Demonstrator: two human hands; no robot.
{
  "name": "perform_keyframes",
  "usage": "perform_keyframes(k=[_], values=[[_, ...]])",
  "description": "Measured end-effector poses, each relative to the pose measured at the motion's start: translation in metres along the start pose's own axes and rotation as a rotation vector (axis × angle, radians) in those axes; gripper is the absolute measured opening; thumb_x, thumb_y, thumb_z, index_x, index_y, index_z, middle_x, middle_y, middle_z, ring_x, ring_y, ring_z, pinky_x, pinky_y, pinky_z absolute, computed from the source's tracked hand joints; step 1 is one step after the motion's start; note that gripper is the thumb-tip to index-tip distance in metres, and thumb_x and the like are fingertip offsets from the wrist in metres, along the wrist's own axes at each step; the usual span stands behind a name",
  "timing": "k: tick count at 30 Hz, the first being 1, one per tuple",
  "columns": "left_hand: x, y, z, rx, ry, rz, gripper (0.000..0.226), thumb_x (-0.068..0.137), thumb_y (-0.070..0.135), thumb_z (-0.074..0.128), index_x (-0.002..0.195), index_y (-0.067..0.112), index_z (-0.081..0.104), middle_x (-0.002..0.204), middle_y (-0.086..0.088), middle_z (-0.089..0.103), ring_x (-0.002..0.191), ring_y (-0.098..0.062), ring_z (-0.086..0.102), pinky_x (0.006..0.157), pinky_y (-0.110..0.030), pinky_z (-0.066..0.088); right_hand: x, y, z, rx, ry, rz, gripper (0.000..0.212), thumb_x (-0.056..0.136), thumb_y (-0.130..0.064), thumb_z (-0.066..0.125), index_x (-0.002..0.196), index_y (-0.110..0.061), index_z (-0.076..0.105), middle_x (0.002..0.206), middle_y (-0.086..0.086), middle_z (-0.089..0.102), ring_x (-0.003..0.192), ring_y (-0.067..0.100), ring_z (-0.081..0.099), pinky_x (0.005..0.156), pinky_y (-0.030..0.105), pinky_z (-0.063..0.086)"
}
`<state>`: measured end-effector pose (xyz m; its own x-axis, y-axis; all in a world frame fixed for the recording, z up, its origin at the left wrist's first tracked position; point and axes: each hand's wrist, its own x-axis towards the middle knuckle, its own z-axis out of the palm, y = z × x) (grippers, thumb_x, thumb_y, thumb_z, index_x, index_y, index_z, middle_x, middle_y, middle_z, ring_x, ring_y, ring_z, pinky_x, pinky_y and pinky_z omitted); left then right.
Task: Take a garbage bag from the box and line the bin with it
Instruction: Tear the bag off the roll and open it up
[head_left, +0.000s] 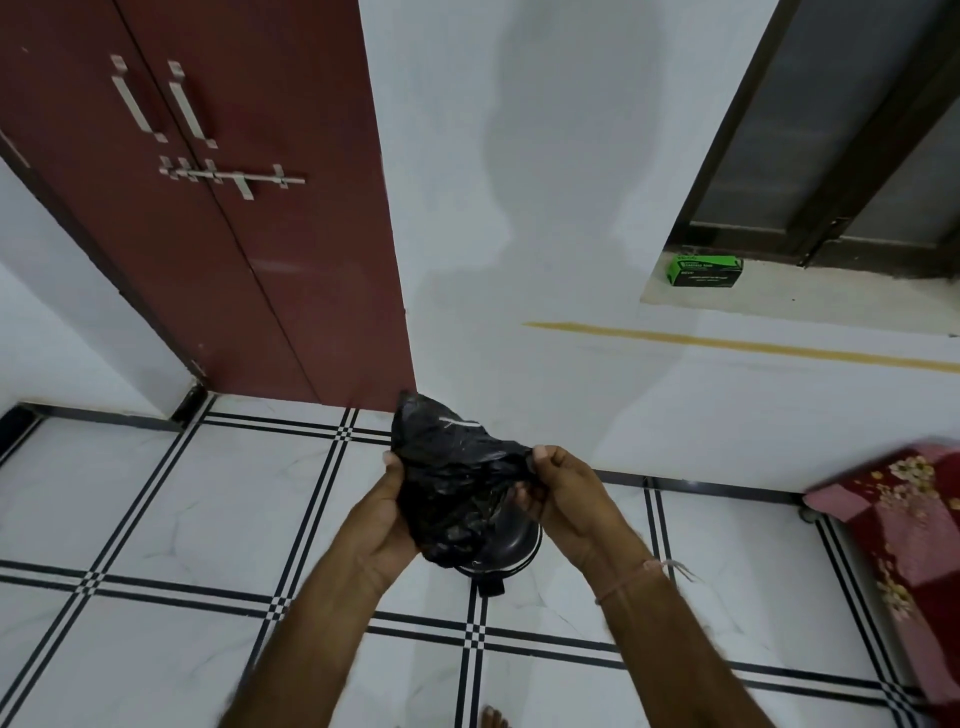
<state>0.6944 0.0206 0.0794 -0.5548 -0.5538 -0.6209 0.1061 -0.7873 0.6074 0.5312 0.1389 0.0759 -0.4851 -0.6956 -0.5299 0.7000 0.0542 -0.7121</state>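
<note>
A crumpled black garbage bag (451, 475) hangs between both hands above the floor. My left hand (384, 525) grips its left side, thumb on top. My right hand (563, 496) pinches its right edge. Directly below the bag stands a small black bin (511, 548), mostly hidden by the bag; only part of its round rim and a front tab show. The green garbage bag box (705, 270) lies on the window ledge at the upper right, far from both hands.
A dark red double door (218, 218) with a slide bolt stands at the left. The white wall runs behind the bin. A red floral cloth (904, 525) covers something low at the right. The floor is white tile with black lines (171, 519). A bare foot shows at the bottom edge.
</note>
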Motion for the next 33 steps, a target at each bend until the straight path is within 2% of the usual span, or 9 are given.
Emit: perform_keyframes(k=[4,6,10,13,18,22,26,29,33], values=[[0.002,0.011,-0.01,-0.003,0.084,-0.025,0.056,0.105,0.052,0.035,0.107,0.008,0.07,0.088,-0.015,0.081,0.098,-0.031,0.069,0.08,-0.047,0.055,0.007,0.001,-0.011,-0.041,-0.031,-0.025,0.032,0.1,-0.035,0.058,0.1,-0.005,0.07,0.087,0.011,0.067,0.07,0.016,0.061,0.061,0.025,0.053],[0.003,0.017,-0.014,0.014,0.104,-0.045,0.059,0.105,0.053,0.036,0.105,0.005,0.07,0.088,-0.019,0.08,0.1,-0.033,0.066,0.08,-0.047,0.052,0.004,0.002,-0.013,-0.235,-0.142,-0.052,0.042,0.093,-0.043,0.067,0.108,-0.004,0.074,0.095,0.011,0.068,0.082,0.019,0.06,0.073,0.027,0.049],[0.007,0.024,-0.026,0.043,0.081,-0.033,0.059,0.104,0.054,0.038,0.105,0.004,0.071,0.096,-0.019,0.08,0.098,-0.034,0.069,0.082,-0.049,0.052,0.002,0.008,-0.013,-0.5,-0.226,-0.029,0.037,0.084,-0.037,0.073,0.099,-0.004,0.074,0.071,0.0,0.058,0.056,0.007,0.045,0.05,0.017,0.036],[0.008,0.024,-0.037,0.082,0.048,-0.044,0.057,0.103,0.052,0.042,0.113,0.004,0.071,0.105,-0.018,0.08,0.09,-0.032,0.077,0.082,-0.049,0.055,0.006,0.004,-0.017,-0.259,-0.167,0.071,0.038,0.092,-0.037,0.065,0.108,-0.002,0.065,0.075,0.002,0.057,0.05,0.005,0.046,0.04,0.014,0.03],[0.009,0.012,-0.049,0.166,0.034,-0.112,0.055,0.1,0.049,0.05,0.12,0.001,0.069,0.112,-0.023,0.076,0.096,-0.039,0.072,0.074,-0.051,0.062,0.012,0.003,-0.016,-0.074,0.0,0.203,0.037,0.104,-0.037,0.05,0.108,-0.002,0.062,0.08,0.012,0.075,0.058,0.019,0.07,0.041,0.022,0.05],[0.01,0.011,-0.051,0.158,0.051,-0.066,0.051,0.1,0.047,0.052,0.112,0.002,0.073,0.108,-0.021,0.078,0.089,-0.034,0.075,0.074,-0.044,0.06,0.022,0.007,-0.024,-0.165,0.04,0.093,0.036,0.103,-0.035,0.055,0.114,-0.004,0.067,0.085,0.009,0.067,0.066,0.016,0.059,0.055,0.025,0.055],[0.014,0.018,-0.065,0.078,0.058,-0.026,0.057,0.101,0.05,0.046,0.12,0.001,0.069,0.123,-0.022,0.073,0.1,-0.032,0.076,0.072,-0.04,0.065,0.018,0.002,-0.039,-0.399,0.044,-0.032,0.024,0.098,-0.03,0.064,0.081,-0.014,0.068,0.069,0.001,0.055,0.054,0.008,0.044,0.051,0.016,0.042],[0.015,0.019,-0.068,0.04,0.066,-0.067,0.062,0.098,0.056,0.047,0.104,0.003,0.078,0.113,-0.022,0.076,0.091,-0.034,0.078,0.064,-0.044,0.065,0.015,0.001,-0.041,-0.586,0.119,-0.126,0.018,0.099,-0.027,0.063,0.088,-0.013,0.062,0.064,-0.008,0.058,0.055,0.002,0.05,0.058,0.021,0.041],[0.019,0.018,-0.07,0.088,0.133,-0.065,0.047,0.098,0.054,0.052,0.083,0.012,0.068,0.095,-0.014,0.076,0.088,-0.029,0.072,0.065,-0.045,0.066,0.017,0.002,-0.043,-0.461,0.132,-0.125,0.017,0.099,-0.03,0.063,0.1,-0.013,0.066,0.087,-0.002,0.07,0.08,0.009,0.063,0.069,0.028,0.054]])
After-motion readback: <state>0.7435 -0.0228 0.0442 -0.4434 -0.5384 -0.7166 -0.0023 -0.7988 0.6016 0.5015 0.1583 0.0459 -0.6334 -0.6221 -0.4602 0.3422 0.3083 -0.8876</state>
